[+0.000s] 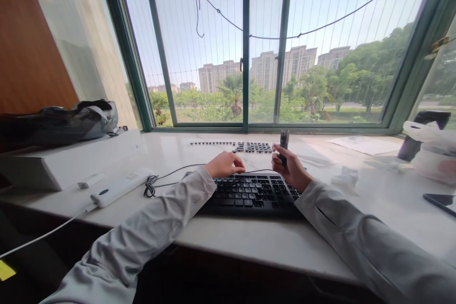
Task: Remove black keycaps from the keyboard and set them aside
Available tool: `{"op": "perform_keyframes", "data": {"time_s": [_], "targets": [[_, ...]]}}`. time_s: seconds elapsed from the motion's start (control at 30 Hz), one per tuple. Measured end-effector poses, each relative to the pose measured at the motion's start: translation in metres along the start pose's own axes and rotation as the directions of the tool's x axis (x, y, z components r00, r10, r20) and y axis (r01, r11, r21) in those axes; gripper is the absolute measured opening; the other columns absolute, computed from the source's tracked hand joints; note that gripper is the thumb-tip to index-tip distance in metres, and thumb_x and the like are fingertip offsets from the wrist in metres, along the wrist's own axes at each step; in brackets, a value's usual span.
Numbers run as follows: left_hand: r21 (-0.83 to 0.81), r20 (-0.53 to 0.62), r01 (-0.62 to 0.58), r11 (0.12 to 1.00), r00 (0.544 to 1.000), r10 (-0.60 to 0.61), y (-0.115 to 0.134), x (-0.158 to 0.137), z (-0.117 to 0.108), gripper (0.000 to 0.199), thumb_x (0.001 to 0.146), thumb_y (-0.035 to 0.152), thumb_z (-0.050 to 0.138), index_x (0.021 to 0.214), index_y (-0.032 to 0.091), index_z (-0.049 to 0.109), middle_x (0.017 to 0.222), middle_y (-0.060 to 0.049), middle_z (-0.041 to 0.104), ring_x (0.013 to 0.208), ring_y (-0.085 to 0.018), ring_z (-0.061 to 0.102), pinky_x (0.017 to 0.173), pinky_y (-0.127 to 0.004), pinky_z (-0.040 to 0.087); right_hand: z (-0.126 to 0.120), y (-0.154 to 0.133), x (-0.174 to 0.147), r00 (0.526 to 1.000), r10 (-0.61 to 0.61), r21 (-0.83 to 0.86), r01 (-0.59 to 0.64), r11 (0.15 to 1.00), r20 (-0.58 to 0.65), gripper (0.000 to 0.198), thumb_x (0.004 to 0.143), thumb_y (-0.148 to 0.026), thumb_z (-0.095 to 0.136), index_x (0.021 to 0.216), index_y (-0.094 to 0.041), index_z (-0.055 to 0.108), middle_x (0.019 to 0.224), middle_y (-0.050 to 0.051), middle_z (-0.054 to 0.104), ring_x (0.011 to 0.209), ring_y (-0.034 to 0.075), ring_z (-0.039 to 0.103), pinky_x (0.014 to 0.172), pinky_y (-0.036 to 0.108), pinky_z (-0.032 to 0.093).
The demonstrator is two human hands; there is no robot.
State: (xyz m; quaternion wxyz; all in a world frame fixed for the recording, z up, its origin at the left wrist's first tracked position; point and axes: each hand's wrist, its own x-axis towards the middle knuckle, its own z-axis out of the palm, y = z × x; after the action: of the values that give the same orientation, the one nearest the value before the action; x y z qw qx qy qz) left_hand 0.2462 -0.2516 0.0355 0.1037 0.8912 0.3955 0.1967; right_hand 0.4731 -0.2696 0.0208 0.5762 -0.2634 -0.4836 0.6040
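A black keyboard (245,204) lies on the white sill-like counter, with keycaps on its left and middle part and several bare key positions towards the right. My left hand (225,165) hovers at its back edge, thumb and fingers pressed together; whatever may be between them is hidden. My right hand (290,168) is closed around a small dark two-pronged tool (284,142), held upright over the keyboard's right part. Behind the keyboard, loose black keycaps (254,147) lie in rows on the counter.
To the left are a white power strip (123,187), a coiled black cable (150,186) and a white box (71,161) with a dark bag on it. At right lie crumpled clear plastic (345,176), paper (365,145), a plastic bag (432,152) and a dark flat device (441,203).
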Motion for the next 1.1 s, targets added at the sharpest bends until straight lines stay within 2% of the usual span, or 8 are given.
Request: {"op": "perform_keyframes", "data": {"time_s": [0.13,0.27,0.43,0.63,0.8,1.1], "targets": [[-0.003,-0.023,0.007,1.0,1.0,-0.007,0.001,-0.004,0.005,0.022,0.079,0.034,0.064,0.084,0.018,0.077,0.083,-0.003,0.074,0.082,-0.016,0.065,0.076,-0.023,0.045,0.015,0.008,0.002,0.987,-0.118,-0.139,0.103,0.985,-0.107,0.034,0.071,-0.037,0.074,0.08,-0.022,0.046,0.054,-0.009,0.03,0.045,0.005,0.021,0.039,0.019,0.015],[0.009,-0.05,0.006,1.0,0.999,-0.005,0.001,-0.006,0.008,0.021,0.079,0.033,0.064,0.084,0.018,0.077,0.083,-0.003,0.075,0.081,-0.017,0.065,0.076,-0.023,0.044,0.039,0.012,0.009,0.998,-0.036,-0.072,0.032,0.997,-0.058,0.038,0.075,-0.045,0.068,0.064,-0.02,0.041,0.051,-0.007,0.03,0.044,0.006,0.022,0.04,0.021,0.021],[-0.064,0.002,0.038,0.997,0.999,-0.038,0.001,-0.008,0.007,0.02,0.076,0.033,0.067,0.086,0.019,0.077,0.081,-0.002,0.075,0.079,-0.016,0.066,0.077,-0.023,0.045,0.057,0.029,0.022,0.998,0.024,0.088,-0.019,0.996,-0.06,0.038,0.075,-0.043,0.066,0.061,-0.02,0.039,0.047,-0.009,0.025,0.042,0.006,0.018,0.039,0.022,0.019],[-0.1,0.024,0.098,0.99,0.995,-0.096,0.005,-0.008,0.009,0.022,0.074,0.034,0.068,0.085,0.018,0.078,0.081,-0.002,0.075,0.081,-0.018,0.066,0.074,-0.023,0.046,0.058,0.046,0.023,0.995,0.057,0.128,-0.046,0.991,-0.083,0.039,0.075,-0.043,0.066,0.06,-0.02,0.038,0.048,-0.009,0.025,0.042,0.005,0.019,0.039,0.021,0.019],[-0.097,0.027,0.133,0.986,0.991,-0.131,0.006,-0.008,0.013,0.024,0.074,0.037,0.067,0.087,0.019,0.078,0.083,-0.003,0.075,0.083,-0.019,0.066,0.079,-0.025,0.046,0.057,0.045,0.022,0.993,0.084,0.134,-0.073,0.988,-0.08,0.037,0.074,-0.042,0.067,0.061,-0.02,0.039,0.049,-0.008,0.028,0.043,0.006,0.021,0.039,0.021,0.021],[-0.13,0.005,0.113,0.985,0.994,-0.113,0.003,-0.006,0.022,0.028,0.078,0.041,0.063,0.089,0.019,0.075,0.089,-0.002,0.074,0.086,-0.019,0.065,0.08,-0.025,0.045,0.059,0.042,0.015,0.987,0.098,0.172,-0.075,0.982,-0.129,0.038,0.072,-0.042,0.067,0.06,-0.02,0.039,0.048,-0.008,0.027,0.044,0.006,0.023,0.04,0.02,0.023]]}}
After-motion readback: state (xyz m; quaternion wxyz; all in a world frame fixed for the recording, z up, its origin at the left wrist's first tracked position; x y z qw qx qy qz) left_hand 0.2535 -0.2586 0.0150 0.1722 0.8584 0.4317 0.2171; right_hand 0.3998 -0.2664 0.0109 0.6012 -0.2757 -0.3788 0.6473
